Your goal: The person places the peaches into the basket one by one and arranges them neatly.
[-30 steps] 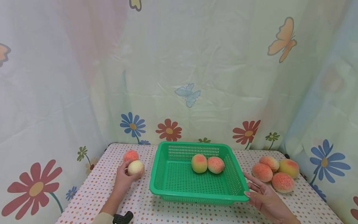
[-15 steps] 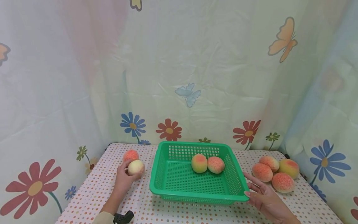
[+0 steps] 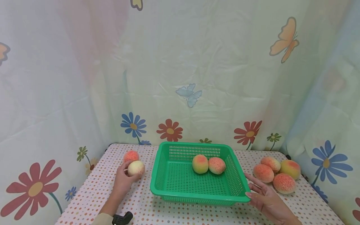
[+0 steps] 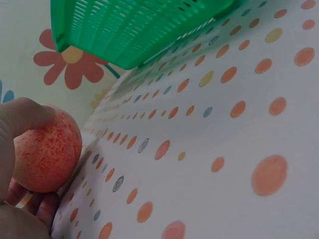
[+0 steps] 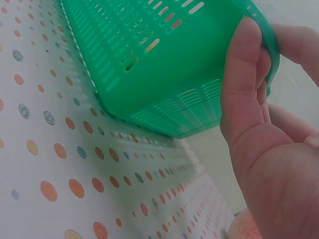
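My left hand (image 3: 122, 180) grips a peach (image 3: 136, 168) at the table's left side. From the head its near end looks cream; in the left wrist view the peach (image 4: 50, 152) shows speckled red, with the thumb over it. Just behind it sits a redder peach (image 3: 131, 155), partly covered by the hand. A green plastic basket (image 3: 197, 198) stands mid-table, holding a yellow-green peach (image 3: 200, 164) and a pinkish peach (image 3: 217, 165) side by side. My right hand (image 3: 265, 201) pinches the basket's near right corner; in the right wrist view thumb and fingers (image 5: 241, 89) straddle its rim.
Several more peaches (image 3: 284, 183) lie grouped on the right of the table, beyond the right hand. A dotted cloth (image 3: 180, 215) covers the table. A curtain (image 3: 211, 62) printed with flowers and butterflies hangs behind and at both sides.
Almost nothing differs. The left hand and its peach have shifted very slightly left; the right hand stays on the basket.
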`<state>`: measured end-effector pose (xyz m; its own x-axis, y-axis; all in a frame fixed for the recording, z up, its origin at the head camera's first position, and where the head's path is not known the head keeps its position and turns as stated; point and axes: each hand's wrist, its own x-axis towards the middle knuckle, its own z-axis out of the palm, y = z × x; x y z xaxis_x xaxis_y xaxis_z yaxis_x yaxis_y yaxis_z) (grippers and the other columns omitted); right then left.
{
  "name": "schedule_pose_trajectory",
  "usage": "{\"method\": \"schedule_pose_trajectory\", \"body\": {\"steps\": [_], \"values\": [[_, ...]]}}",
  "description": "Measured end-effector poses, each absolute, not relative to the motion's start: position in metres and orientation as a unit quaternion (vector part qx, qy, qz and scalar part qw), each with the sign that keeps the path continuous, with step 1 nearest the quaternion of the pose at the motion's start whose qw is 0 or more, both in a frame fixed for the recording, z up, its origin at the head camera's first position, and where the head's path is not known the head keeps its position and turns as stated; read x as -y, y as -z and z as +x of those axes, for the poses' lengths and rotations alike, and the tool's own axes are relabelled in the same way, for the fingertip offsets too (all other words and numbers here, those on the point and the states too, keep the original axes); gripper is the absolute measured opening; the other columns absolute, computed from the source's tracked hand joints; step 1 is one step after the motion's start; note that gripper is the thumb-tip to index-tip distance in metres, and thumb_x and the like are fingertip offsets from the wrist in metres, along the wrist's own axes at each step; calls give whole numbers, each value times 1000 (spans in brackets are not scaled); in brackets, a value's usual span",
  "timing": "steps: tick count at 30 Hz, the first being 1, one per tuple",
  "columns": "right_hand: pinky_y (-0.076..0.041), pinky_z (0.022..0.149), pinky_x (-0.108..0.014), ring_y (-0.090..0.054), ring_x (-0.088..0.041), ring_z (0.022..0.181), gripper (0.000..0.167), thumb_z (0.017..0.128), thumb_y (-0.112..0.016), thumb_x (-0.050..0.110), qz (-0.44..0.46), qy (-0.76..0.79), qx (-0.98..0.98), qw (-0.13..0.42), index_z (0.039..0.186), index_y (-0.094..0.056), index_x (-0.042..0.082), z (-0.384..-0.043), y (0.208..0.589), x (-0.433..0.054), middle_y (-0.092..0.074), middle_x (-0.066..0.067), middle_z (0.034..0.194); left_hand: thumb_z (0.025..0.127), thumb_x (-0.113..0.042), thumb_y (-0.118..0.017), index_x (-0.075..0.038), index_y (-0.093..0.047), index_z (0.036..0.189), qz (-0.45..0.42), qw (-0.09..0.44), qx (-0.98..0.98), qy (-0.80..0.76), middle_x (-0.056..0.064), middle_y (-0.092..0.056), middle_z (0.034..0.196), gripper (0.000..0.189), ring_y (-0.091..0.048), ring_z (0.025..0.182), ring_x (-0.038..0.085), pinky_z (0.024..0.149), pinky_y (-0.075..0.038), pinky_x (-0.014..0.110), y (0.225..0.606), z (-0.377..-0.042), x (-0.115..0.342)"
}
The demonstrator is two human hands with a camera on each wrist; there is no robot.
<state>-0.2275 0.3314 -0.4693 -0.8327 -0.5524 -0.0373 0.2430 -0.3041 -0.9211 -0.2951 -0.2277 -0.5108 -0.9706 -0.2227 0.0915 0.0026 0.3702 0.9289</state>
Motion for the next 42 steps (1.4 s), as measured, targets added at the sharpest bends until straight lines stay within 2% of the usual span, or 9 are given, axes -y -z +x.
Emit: {"method": "schedule_pose_trajectory", "body": {"steps": [11, 20, 29, 42], "values": [[-59, 98, -34, -67, -17, 118, 60, 109, -37, 0, -141, 792, -539, 249, 143, -51, 48, -227, 470, -332, -63, 5, 136, 85, -25, -85, -9, -43, 151, 68, 88, 814, 570, 19, -41, 142, 80, -54, 124, 37, 90, -53, 34, 505, -293, 232], [-58, 100, -34, -67, -16, 119, 61, 108, -41, 0, -130, 789, -548, 246, 142, -50, 50, -227, 468, -331, -62, 6, 135, 84, -25, -86, -15, -44, 150, 68, 83, 813, 572, 12, -44, 137, 78, -55, 125, 35, 93, -53, 34, 501, -290, 234], [-59, 96, -31, -67, -12, 114, 60, 108, -46, 3, -104, 775, -577, 234, 141, -50, 53, -226, 467, -330, -61, 8, 130, 82, -28, -87, -18, -42, 152, 54, 75, 808, 582, 9, -43, 140, 84, -53, 126, 33, 88, -53, 30, 497, -285, 232], [-59, 97, -31, -67, -11, 114, 59, 107, -47, 3, -89, 778, -576, 233, 137, -54, 54, -226, 466, -331, -61, 8, 130, 86, -21, -83, -13, -43, 151, 49, 80, 808, 582, 11, -46, 139, 76, -53, 123, 33, 86, -54, 28, 488, -279, 228]]}}
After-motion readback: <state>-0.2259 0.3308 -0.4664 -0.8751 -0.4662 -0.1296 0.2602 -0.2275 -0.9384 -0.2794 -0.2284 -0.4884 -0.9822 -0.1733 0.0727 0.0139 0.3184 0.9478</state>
